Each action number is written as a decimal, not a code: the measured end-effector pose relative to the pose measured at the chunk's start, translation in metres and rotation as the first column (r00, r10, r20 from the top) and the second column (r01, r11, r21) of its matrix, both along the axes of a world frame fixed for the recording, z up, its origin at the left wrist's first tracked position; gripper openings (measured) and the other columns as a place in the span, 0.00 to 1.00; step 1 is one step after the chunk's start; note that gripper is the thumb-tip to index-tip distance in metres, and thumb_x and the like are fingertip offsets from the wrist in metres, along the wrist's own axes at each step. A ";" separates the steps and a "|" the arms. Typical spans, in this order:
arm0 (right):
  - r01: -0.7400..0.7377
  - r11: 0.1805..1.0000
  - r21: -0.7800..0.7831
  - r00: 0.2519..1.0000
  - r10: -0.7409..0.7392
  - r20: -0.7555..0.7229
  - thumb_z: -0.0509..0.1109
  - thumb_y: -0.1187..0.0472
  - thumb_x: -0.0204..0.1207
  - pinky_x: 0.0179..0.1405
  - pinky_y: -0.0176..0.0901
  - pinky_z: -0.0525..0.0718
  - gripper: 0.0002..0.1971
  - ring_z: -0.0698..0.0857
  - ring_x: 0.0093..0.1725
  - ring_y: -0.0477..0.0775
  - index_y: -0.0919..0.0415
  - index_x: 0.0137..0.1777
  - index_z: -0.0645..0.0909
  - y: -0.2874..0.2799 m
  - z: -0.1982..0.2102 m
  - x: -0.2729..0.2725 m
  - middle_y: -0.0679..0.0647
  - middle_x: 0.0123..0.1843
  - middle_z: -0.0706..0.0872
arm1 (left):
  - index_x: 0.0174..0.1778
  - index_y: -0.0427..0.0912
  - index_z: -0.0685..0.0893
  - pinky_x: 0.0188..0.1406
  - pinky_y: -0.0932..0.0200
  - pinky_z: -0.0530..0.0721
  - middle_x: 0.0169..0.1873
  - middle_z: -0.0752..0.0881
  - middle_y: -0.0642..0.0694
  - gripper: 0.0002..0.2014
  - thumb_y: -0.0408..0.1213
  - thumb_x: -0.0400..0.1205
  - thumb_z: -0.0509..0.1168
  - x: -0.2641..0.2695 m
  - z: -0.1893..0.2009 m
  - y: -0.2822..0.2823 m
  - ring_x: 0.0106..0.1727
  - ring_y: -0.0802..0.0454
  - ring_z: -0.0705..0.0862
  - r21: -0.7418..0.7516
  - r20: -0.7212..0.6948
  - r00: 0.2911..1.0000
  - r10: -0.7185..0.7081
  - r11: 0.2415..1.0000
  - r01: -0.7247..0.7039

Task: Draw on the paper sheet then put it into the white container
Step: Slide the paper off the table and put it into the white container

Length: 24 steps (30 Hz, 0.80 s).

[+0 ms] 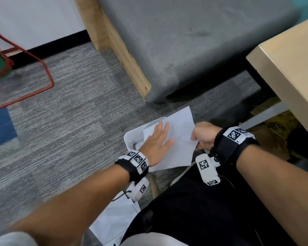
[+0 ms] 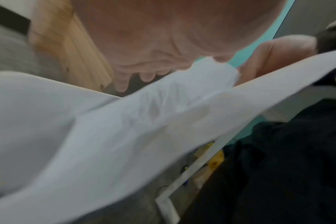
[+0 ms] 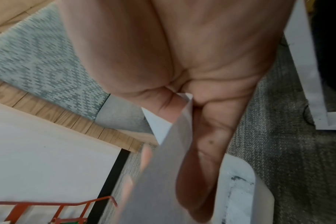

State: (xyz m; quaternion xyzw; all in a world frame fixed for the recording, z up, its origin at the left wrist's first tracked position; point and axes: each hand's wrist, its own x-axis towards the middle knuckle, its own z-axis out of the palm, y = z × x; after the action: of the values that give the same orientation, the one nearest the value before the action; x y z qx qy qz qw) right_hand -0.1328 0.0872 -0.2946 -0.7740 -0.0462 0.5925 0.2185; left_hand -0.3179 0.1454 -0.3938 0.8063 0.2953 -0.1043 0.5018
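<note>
A white paper sheet [image 1: 180, 139] lies slanted over the white container [image 1: 132, 137] on the grey carpet in the head view. My left hand [image 1: 157, 142] presses flat on the sheet with straight fingers. My right hand [image 1: 204, 134] pinches the sheet's right edge between thumb and fingers. The left wrist view shows the paper sheet [image 2: 163, 121] under my palm, with faint pencil marks and the container's rim [image 2: 29, 97] beside it. In the right wrist view the paper sheet [image 3: 163, 159] is clamped in my fingers [image 3: 207, 136] above the container's rim [image 3: 238, 181]. The container's inside is mostly hidden.
A grey upholstered bench with a wooden side [image 1: 185, 50] stands just beyond the container. A beige table [image 1: 292, 71] juts in at the right. A red wire-frame chair [image 1: 25, 71] is at the far left. More white paper [image 1: 117, 221] lies by my knee.
</note>
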 end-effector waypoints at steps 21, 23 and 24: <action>0.009 0.998 0.055 1.000 -0.009 -0.005 0.50 0.82 0.73 0.52 0.58 0.85 0.22 0.86 0.57 0.68 0.70 0.59 0.79 -0.009 0.007 0.014 0.65 0.58 0.86 | 0.87 0.42 0.55 0.83 0.35 0.56 0.87 0.55 0.38 0.31 0.53 0.90 0.48 0.005 -0.037 -0.001 0.86 0.36 0.55 -0.110 -0.420 0.907 -0.027 0.994 -0.021; 0.005 0.999 0.032 0.999 -0.006 0.032 0.50 0.82 0.73 0.51 0.60 0.86 0.22 0.85 0.57 0.71 0.72 0.61 0.78 -0.013 0.006 0.020 0.66 0.58 0.86 | 0.85 0.38 0.58 0.82 0.42 0.61 0.85 0.61 0.37 0.29 0.45 0.89 0.54 -0.018 -0.044 0.011 0.84 0.37 0.63 -0.028 -0.580 0.805 -0.127 0.990 0.137; -0.002 1.000 0.019 0.999 0.001 0.048 0.51 0.82 0.72 0.52 0.63 0.86 0.21 0.86 0.57 0.72 0.73 0.61 0.78 -0.014 0.006 0.021 0.68 0.58 0.86 | 0.86 0.39 0.56 0.82 0.44 0.61 0.86 0.58 0.39 0.30 0.38 0.87 0.55 -0.025 -0.042 0.016 0.85 0.39 0.61 0.010 -0.567 0.809 -0.159 0.980 0.199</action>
State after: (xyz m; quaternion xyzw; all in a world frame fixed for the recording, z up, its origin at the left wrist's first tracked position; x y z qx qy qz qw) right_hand -0.1118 0.0730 -0.2887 -0.7860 -0.0575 0.5733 0.2241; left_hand -0.3430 0.1614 -0.4355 0.7805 0.3562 -0.3738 0.3523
